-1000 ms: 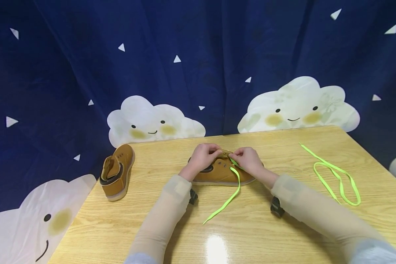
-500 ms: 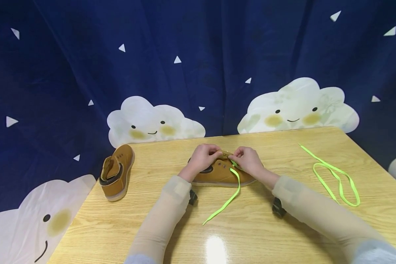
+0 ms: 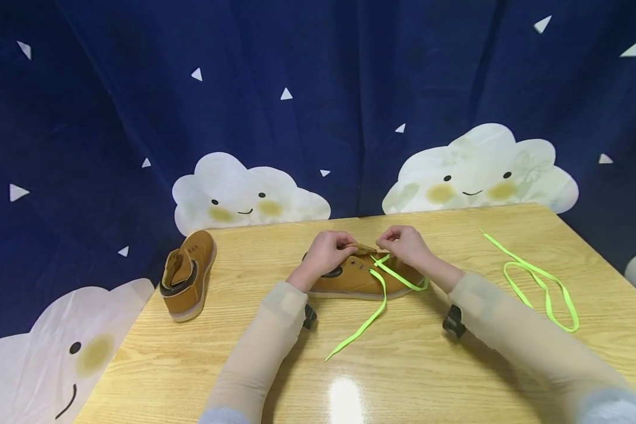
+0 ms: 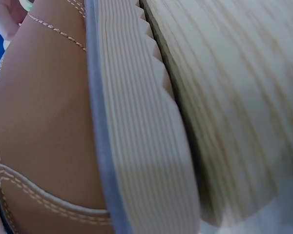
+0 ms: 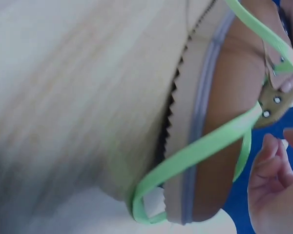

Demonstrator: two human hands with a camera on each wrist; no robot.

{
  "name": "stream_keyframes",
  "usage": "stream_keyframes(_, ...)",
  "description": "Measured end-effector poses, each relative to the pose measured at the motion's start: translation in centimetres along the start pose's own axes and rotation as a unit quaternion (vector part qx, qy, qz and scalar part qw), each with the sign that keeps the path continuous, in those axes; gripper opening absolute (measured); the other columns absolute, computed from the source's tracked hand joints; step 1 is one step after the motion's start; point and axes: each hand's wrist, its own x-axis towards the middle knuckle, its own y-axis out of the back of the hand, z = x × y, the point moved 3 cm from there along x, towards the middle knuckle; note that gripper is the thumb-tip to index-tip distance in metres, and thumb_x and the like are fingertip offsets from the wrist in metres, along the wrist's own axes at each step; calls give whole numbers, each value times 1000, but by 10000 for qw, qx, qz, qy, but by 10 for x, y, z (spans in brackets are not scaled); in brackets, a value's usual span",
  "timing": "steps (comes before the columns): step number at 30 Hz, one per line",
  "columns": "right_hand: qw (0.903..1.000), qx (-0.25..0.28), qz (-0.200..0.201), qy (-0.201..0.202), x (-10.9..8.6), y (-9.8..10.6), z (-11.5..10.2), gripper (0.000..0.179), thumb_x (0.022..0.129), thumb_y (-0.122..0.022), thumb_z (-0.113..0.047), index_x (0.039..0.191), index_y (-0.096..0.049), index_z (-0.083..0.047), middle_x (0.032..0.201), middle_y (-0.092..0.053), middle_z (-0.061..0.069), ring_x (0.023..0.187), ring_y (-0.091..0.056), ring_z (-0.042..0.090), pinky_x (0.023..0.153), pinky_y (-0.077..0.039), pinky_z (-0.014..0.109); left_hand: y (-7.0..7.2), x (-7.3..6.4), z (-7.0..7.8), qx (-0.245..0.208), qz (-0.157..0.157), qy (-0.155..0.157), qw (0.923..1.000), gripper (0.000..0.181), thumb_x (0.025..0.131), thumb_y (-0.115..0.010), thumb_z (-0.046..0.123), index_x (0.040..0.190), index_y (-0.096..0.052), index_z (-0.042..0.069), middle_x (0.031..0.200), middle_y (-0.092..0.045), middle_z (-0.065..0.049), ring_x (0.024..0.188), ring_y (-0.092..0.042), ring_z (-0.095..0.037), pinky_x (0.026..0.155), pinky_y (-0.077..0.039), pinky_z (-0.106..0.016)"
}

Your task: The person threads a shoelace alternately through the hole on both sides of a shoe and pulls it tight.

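A brown lace-up shoe lies across the middle of the table, toe to the right, with its sole side toward me. My left hand pinches the shoe's upper beside the eyelets. A neon green shoelace comes out of the near eyelets; one end trails on the table, and another stretch bends round the toe. Just above the toe is my right hand, its fingers loosely bent. In the right wrist view that hand has thumb and fingers slightly apart, with no lace visible between them. The left wrist view shows mostly the shoe's side.
A second brown shoe, without a lace, stands at the table's left edge. Another neon green shoelace lies looped on the right. Behind the wooden table hangs a dark blue curtain with cloud pictures.
My right hand has moved slightly up and right, away from the eyelets. The lace there now shows crossing itself and looping over the toe. My left hand stays on the shoe.
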Motion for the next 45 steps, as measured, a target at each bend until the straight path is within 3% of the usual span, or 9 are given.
stream_keyframes(6,9973,-642,-318,164,-1,5,0,19,89,-71,-21,81,-67,-4,76,-63,4,62,-56,17,57,-42,28,-1,1,0,41,35,3,10000,9,90,-71,17,96,-76,11,91,-72,2,83,-65,-10,76,-49,-24)
stream_keyframes(11,9849,-1555,-747,152,-7,4,-1,22,83,-76,-32,75,-67,-13,70,-62,-3,66,-54,17,59,-41,32,0,1,0,82,95,37,9999,7,91,-71,17,94,-75,13,89,-71,4,81,-64,-9,76,-49,-25)
stream_keyframes(18,9721,-2102,-1016,232,-11,0,-2,13,80,-77,-23,71,-69,-17,69,-63,-8,65,-54,15,57,-42,32,-1,1,0,92,66,-5,9999,8,91,-70,17,96,-75,12,91,-72,3,84,-64,-11,77,-49,-25)
stream_keyframes(22,9745,-2046,-882,280,-10,-1,-1,9,79,-74,-19,71,-71,-16,70,-65,-8,65,-55,15,58,-42,32,0,1,1,87,93,17,9999,7,91,-71,17,95,-75,13,90,-71,3,82,-64,-10,76,-48,-25)
stream_keyframes(31,9898,-1323,-518,134,-10,-5,3,10,81,-70,-18,78,-76,-11,80,-71,-1,72,-60,15,65,-46,31,2,1,2,94,125,27,9999,7,91,-71,17,94,-75,13,89,-71,4,82,-64,-10,76,-48,-25)
stream_keyframes(40,9964,-833,-173,-1,-10,-12,1,13,86,-71,-18,82,-76,-6,89,-72,5,79,-62,20,69,-47,34,-1,2,0,12,10,130,9999,7,92,-70,18,95,-74,14,89,-71,4,81,-64,-9,75,-49,-25)
stream_keyframes(45,9967,-806,102,-26,-9,-15,0,14,86,-71,-19,81,-74,-6,83,-69,4,73,-58,20,63,-44,32,0,3,0,5,-20,116,9999,8,91,-70,17,96,-74,12,90,-72,3,84,-66,-10,77,-49,-25)
